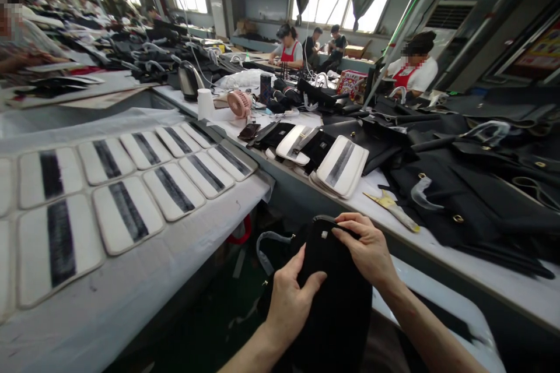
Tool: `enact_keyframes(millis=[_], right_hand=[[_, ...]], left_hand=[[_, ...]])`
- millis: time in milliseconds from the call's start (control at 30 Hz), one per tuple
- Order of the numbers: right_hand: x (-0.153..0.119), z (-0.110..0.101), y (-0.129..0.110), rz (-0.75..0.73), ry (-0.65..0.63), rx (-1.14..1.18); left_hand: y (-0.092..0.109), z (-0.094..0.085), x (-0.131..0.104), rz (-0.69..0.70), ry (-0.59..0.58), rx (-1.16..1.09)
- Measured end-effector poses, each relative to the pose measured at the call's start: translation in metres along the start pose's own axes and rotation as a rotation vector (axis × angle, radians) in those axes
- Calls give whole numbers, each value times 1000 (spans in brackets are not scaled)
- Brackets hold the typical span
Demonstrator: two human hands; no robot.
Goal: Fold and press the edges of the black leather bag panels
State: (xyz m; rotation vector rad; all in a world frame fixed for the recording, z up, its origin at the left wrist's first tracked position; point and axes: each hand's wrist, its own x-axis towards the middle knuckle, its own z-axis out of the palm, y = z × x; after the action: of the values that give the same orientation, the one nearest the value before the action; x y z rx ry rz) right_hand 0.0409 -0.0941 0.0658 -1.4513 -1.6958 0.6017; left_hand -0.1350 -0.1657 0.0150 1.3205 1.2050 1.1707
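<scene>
A black bag piece [336,297] with a rounded top edge and a small pale tag lies across my lap. My left hand [291,291] grips its left side, thumb flat on the front and fingers behind. At the upper right corner, my right hand [363,245] pinches the edge between thumb and fingers. A plastic-wrapped handle [265,247] with metal fittings shows just left of the piece, partly hidden in shadow.
Rows of white panels with black stripes [126,215] cover the left table [144,274]. A stack of similar panels [343,166], yellow-handled scissors [394,210] and black bags [472,204] lie on the right bench. A pink fan [239,104] and kettle [190,80] stand farther back. Several people work beyond.
</scene>
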Motion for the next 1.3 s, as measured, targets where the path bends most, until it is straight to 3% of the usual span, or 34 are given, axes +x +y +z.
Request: enact_keyframes(millis=[300, 500, 633, 767, 867, 1000, 1300], right_hand=[[-5, 3, 1, -39, 61, -83], [-1, 1, -9, -15, 111, -35], [-7, -12, -6, 181, 255, 240], [-45, -14, 9, 434, 434, 543], [-78, -3, 12, 523, 400, 702], [-94, 11, 8, 586, 390, 844], [-85, 11, 12, 590, 430, 812]], left_hand=[[0, 3, 5, 114, 33, 187], [-1, 3, 9, 20, 38, 132], [-10, 2, 13, -70, 78, 100], [-17, -2, 19, -156, 66, 86], [-19, -3, 23, -226, 82, 97], [-20, -2, 27, -275, 119, 66], [-31, -5, 38, -270, 91, -23]])
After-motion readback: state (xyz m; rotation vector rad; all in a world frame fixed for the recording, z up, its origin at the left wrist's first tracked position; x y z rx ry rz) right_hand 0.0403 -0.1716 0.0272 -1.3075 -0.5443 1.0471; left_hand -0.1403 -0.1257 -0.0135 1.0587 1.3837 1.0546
